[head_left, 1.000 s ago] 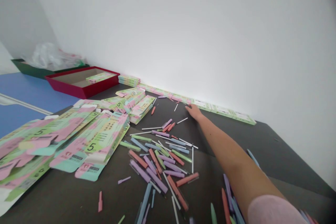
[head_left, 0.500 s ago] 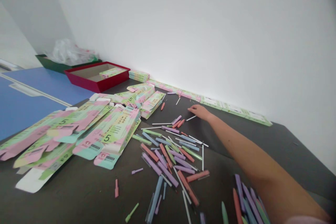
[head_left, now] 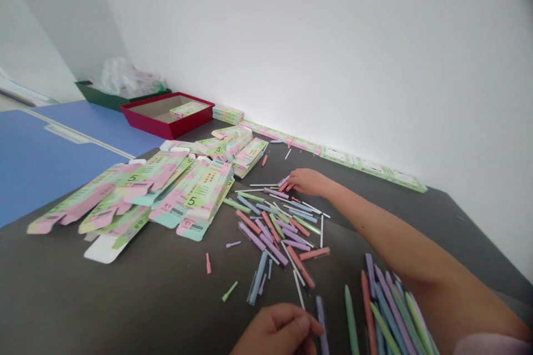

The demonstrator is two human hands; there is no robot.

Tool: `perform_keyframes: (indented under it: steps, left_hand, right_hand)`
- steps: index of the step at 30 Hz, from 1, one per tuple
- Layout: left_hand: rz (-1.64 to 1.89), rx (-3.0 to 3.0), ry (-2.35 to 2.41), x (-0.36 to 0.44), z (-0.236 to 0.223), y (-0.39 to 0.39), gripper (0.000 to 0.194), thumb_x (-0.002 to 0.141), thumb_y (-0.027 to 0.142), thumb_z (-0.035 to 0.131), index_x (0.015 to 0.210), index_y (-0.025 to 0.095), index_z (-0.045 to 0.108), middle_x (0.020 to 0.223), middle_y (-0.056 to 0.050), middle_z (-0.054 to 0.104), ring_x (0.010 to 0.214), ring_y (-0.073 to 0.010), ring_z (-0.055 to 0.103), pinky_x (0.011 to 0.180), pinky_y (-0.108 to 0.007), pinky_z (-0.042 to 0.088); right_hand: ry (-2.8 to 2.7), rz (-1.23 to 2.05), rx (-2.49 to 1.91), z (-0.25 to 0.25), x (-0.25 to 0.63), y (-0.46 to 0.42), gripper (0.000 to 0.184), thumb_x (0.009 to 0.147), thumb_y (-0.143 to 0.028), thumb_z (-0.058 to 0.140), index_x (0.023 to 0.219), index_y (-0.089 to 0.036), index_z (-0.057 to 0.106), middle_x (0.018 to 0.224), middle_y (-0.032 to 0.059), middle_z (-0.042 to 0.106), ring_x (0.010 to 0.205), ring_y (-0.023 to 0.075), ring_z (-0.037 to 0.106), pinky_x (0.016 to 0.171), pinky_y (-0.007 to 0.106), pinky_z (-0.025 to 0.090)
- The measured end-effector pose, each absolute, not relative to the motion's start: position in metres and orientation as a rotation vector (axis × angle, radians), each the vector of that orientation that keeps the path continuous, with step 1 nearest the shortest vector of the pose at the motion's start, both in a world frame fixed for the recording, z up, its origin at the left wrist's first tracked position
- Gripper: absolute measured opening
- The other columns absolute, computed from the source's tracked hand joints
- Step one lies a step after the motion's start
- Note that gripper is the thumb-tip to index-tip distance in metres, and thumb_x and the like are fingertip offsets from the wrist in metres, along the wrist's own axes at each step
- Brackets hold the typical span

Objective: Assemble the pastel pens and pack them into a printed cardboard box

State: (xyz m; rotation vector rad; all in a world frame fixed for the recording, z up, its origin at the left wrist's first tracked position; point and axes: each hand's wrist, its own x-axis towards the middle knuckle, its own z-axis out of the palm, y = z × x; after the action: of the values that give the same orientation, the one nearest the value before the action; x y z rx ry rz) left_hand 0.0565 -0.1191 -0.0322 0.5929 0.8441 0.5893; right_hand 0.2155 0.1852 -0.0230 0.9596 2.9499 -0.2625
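Head view: the right hand point(head_left: 308, 182) rests, fingers together, on slim pastel plastic pens point(head_left: 263, 244) scattered across the dark worktop point(head_left: 83, 288), just right of the flat pink-and-green cardboard cartons point(head_left: 191, 191). The left hand point(head_left: 277, 330) curls, its fingers point(head_left: 293, 324) closed beside a lilac pen point(head_left: 321, 321); whether they pinch anything cannot be told. The pens look light, smooth and prone to rolling, so mid-barrel seems the surest hold.

Head camera — facing forward, down, close over dark table point(head_left: 125, 299)
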Motion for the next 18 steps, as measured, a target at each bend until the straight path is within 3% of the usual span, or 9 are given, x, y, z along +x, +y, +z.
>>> perform_keyframes:
  steps: [5, 8, 13, 14, 16, 18]
  left_hand:
    - [0.703, 0.67, 0.856, 0.056, -0.02, -0.121, 0.037, 0.07, 0.047, 0.062, 0.078, 0.011, 0.068, 0.063, -0.002, 0.057, 0.059, -0.0115, 0.049, 0.061, -0.025, 0.037]
    - [0.766, 0.691, 0.868, 0.053, -0.011, -0.12, 0.033, 0.073, 0.042, 0.061, 0.08, 0.011, 0.068, 0.067, -0.002, 0.058, 0.062, -0.0111, 0.05, 0.063, -0.024, 0.037]
    - [0.875, 0.632, 0.847, 0.049, -0.007, -0.116, 0.032, 0.073, 0.039, 0.065, 0.092, 0.013, 0.068, 0.071, -0.002, 0.059, 0.062, -0.01, 0.049, 0.064, -0.025, 0.037]
    - [0.896, 0.609, 0.834, 0.048, -0.008, -0.115, 0.032, 0.072, 0.038, 0.066, 0.093, 0.014, 0.067, 0.073, -0.002, 0.06, 0.062, -0.0096, 0.049, 0.064, -0.025, 0.038]
    - [0.943, 0.565, 0.804, 0.048, -0.008, -0.114, 0.032, 0.072, 0.037, 0.067, 0.095, 0.015, 0.067, 0.075, -0.002, 0.06, 0.062, -0.0089, 0.049, 0.065, -0.024, 0.038]
    - [0.999, 0.524, 0.768, 0.049, -0.006, -0.113, 0.031, 0.072, 0.035, 0.068, 0.096, 0.016, 0.067, 0.078, -0.002, 0.06, 0.065, -0.0083, 0.049, 0.066, -0.023, 0.039]
  right_hand:
    - [2.953, -0.229, 1.065, -0.009, 0.21, 0.171, 0.01, 0.076, -0.018, 0.057, 0.08, -0.014, 0.066, 0.093, 0.0138, 0.063, 0.097, 0.0249, 0.053, 0.088, 0.033, 0.034]
    - [2.986, -0.233, 1.261, 0.011, 0.208, 0.154, 0.015, 0.08, -0.024, 0.052, 0.08, -0.013, 0.062, 0.09, 0.0145, 0.063, 0.092, 0.0243, 0.055, 0.081, 0.033, 0.038]
    - [3.034, -0.451, 1.494, 0.04, 0.209, 0.088, 0.021, 0.088, -0.028, 0.037, 0.09, -0.016, 0.054, 0.08, 0.006, 0.066, 0.069, 0.015, 0.059, 0.064, 0.027, 0.044]
    - [3.053, -0.561, 1.514, 0.043, 0.209, 0.069, 0.02, 0.089, -0.029, 0.035, 0.092, -0.017, 0.051, 0.082, 0.0047, 0.067, 0.069, 0.0138, 0.06, 0.064, 0.025, 0.045]
    - [3.03, -1.296, 1.558, 0.047, 0.21, 0.03, 0.015, 0.086, -0.032, 0.046, 0.093, -0.018, 0.049, 0.084, 0.0047, 0.068, 0.072, 0.0152, 0.062, 0.067, 0.027, 0.047]
    - [2.918, -1.669, 1.62, 0.05, 0.209, -0.01, 0.016, 0.082, -0.033, 0.053, 0.091, -0.019, 0.051, 0.082, 0.0039, 0.068, 0.075, 0.0169, 0.064, 0.069, 0.03, 0.048]
